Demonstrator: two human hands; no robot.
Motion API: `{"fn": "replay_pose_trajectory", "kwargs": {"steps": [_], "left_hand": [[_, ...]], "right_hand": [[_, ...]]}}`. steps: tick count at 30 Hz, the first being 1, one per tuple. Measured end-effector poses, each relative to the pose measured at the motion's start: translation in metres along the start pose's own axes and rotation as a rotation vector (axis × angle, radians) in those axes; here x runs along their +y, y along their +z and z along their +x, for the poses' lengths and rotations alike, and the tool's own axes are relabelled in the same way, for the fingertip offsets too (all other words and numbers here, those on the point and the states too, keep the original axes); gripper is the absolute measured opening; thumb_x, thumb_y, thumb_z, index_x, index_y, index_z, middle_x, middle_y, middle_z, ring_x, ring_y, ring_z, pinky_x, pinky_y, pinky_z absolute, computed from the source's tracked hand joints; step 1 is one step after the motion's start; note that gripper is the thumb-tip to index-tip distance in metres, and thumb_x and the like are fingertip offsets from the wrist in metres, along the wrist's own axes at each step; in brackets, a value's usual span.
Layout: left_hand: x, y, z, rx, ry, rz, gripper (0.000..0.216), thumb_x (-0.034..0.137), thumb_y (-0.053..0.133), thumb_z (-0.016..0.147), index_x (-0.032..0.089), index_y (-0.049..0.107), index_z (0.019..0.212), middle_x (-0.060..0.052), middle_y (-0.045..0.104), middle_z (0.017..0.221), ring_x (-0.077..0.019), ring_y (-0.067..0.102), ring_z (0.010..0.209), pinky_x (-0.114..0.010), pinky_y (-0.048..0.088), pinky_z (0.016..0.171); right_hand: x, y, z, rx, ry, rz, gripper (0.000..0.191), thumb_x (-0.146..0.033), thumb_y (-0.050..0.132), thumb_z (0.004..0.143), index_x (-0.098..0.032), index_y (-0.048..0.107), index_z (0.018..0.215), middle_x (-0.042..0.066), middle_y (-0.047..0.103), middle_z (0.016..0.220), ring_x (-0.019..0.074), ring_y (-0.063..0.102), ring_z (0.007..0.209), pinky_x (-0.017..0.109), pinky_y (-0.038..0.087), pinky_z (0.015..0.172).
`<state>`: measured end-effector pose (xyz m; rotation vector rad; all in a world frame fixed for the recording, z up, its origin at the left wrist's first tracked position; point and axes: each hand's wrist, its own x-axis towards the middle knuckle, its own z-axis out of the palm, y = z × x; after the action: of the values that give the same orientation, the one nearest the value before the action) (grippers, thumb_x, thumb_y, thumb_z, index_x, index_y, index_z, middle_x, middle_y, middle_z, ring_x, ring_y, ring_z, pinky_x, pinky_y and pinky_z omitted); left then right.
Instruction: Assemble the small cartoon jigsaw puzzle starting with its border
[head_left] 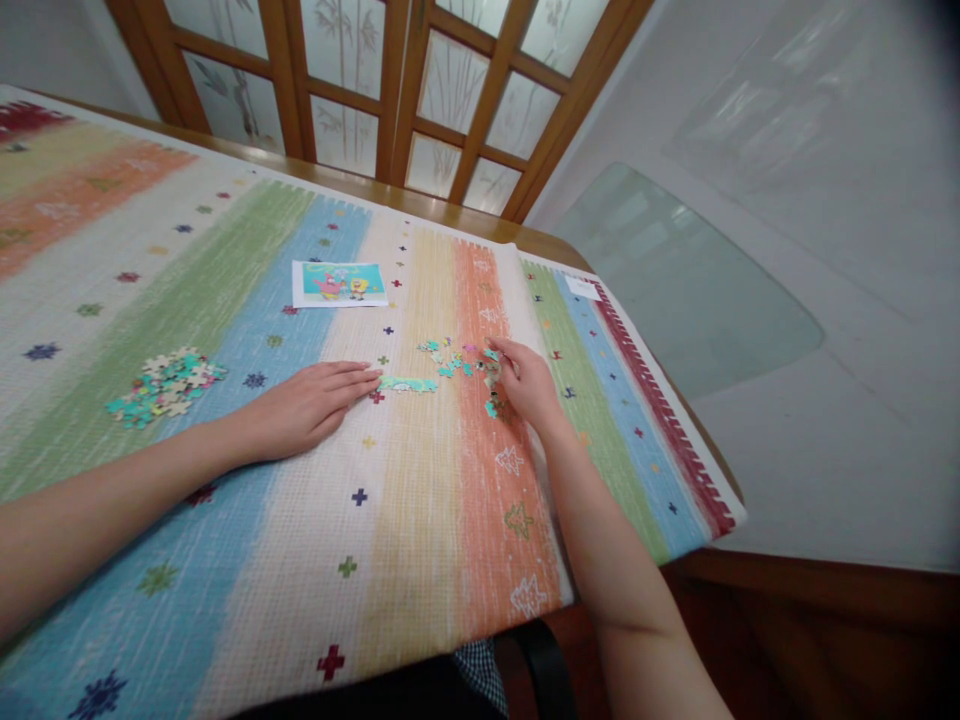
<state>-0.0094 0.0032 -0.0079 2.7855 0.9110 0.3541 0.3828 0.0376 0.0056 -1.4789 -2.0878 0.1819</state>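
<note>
My left hand (311, 408) lies flat on the tablecloth, fingers stretched out. Its fingertips touch the left end of a short joined strip of jigsaw pieces (409, 384), mostly turquoise. To the right, my right hand (526, 382) is bent over a scatter of loose jigsaw pieces (454, 362). Its thumb and forefinger come together at a small jigsaw piece (491, 354), partly covered by the fingers. A few more pieces (492, 405) lie beneath and beside that hand.
A heaped pile of jigsaw pieces (166, 388) sits left of my left forearm. Farther back lies a printed cartoon picture (341, 284). A small white paper (583, 288) is near the far right edge of the striped tablecloth (300, 560). Wood-framed glass doors (390, 90) stand behind.
</note>
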Motion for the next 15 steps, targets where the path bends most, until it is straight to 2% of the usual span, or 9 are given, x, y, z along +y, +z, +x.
{"fn": "replay_pose_trajectory", "kwargs": {"steps": [2, 4, 7, 10, 13, 15], "left_hand": [[0.0, 0.0, 0.0, -0.002, -0.001, 0.001, 0.054, 0.021, 0.036, 0.101, 0.02, 0.047, 0.154, -0.004, 0.045, 0.162, -0.0208, 0.039, 0.15, -0.041, 0.028, 0.126], [0.0, 0.0, 0.001, -0.001, 0.001, 0.004, 0.054, 0.021, 0.036, 0.101, 0.02, 0.047, 0.154, -0.004, 0.045, 0.161, -0.0203, 0.039, 0.15, -0.04, 0.028, 0.126], [0.001, 0.0, 0.001, -0.002, 0.003, 0.009, 0.053, 0.021, 0.036, 0.101, 0.019, 0.048, 0.153, -0.004, 0.046, 0.161, -0.02, 0.039, 0.15, -0.04, 0.027, 0.126], [0.001, 0.0, 0.001, -0.001, 0.0, 0.01, 0.053, 0.021, 0.037, 0.101, 0.017, 0.048, 0.153, -0.005, 0.046, 0.161, -0.0205, 0.038, 0.15, -0.041, 0.028, 0.126], [0.0, 0.0, 0.001, -0.001, -0.001, 0.009, 0.053, 0.021, 0.036, 0.101, 0.017, 0.048, 0.153, -0.005, 0.045, 0.161, -0.0203, 0.038, 0.151, -0.041, 0.028, 0.126], [0.0, 0.0, 0.001, -0.003, -0.002, 0.001, 0.054, 0.021, 0.036, 0.101, 0.019, 0.048, 0.154, -0.004, 0.045, 0.161, -0.0199, 0.038, 0.151, -0.04, 0.027, 0.126]], "right_hand": [[0.001, -0.001, -0.001, -0.04, -0.007, 0.004, 0.043, -0.027, 0.041, 0.101, -0.022, 0.068, 0.134, 0.009, 0.07, 0.135, 0.0256, 0.058, 0.135, 0.049, 0.044, 0.114], [-0.011, 0.003, 0.0, -0.116, -0.059, -0.008, 0.044, -0.033, 0.041, 0.103, -0.022, 0.065, 0.139, 0.008, 0.066, 0.142, 0.0269, 0.049, 0.144, 0.051, 0.038, 0.119], [-0.041, 0.018, 0.004, -0.24, -0.132, -0.033, 0.052, -0.037, 0.039, 0.105, -0.028, 0.046, 0.156, 0.004, 0.049, 0.159, 0.0262, 0.035, 0.153, 0.057, 0.024, 0.125], [-0.062, 0.034, 0.008, -0.346, -0.142, -0.042, 0.059, -0.038, 0.038, 0.105, -0.028, 0.03, 0.163, 0.005, 0.038, 0.166, 0.0254, 0.027, 0.157, 0.059, 0.013, 0.128], [-0.058, 0.036, 0.011, -0.34, -0.088, 0.017, 0.061, -0.039, 0.035, 0.105, -0.029, 0.025, 0.164, 0.006, 0.035, 0.168, 0.0269, 0.027, 0.157, 0.063, 0.012, 0.127], [-0.046, 0.029, 0.011, -0.241, -0.054, 0.117, 0.063, -0.038, 0.034, 0.105, -0.032, 0.017, 0.166, 0.005, 0.037, 0.167, 0.0251, 0.03, 0.155, 0.061, 0.018, 0.126]]}}
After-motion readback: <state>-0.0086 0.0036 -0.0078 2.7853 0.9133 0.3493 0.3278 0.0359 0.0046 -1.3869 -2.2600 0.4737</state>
